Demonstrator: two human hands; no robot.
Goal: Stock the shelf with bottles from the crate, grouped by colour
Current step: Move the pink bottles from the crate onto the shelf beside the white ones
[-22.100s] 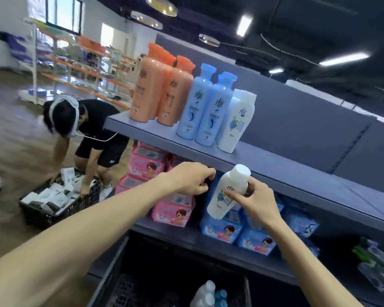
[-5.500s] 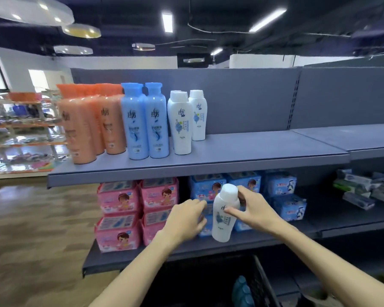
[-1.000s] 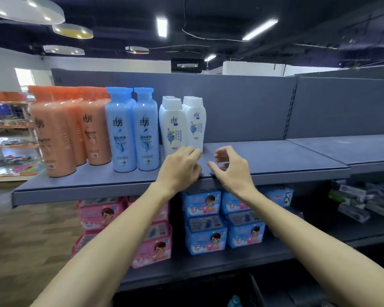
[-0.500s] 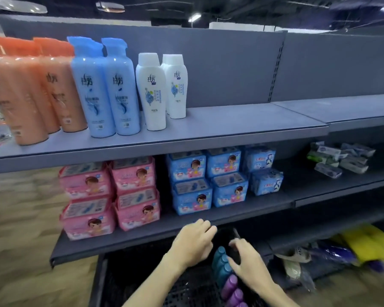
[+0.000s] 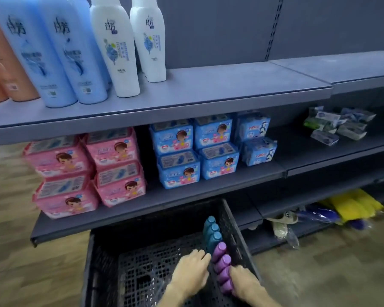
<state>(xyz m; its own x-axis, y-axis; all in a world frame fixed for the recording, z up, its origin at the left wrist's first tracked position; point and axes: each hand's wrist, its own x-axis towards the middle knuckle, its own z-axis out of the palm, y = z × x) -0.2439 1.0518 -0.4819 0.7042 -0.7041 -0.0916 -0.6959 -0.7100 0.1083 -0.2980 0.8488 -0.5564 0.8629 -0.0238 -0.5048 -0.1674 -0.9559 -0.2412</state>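
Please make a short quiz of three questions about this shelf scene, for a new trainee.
1. True or false: the white bottles stand to the right of the light blue bottles on the top shelf.
2. Which cap colours show in the crate? A) teal and purple B) orange and white C) yellow only
3. Fill in: both hands, left hand and right hand, reach into the ____.

Key: 1 true; 2 A; 3 crate.

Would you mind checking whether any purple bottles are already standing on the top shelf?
No, the top shelf holds only orange, blue and white bottles; the purple bottles are down in the crate.
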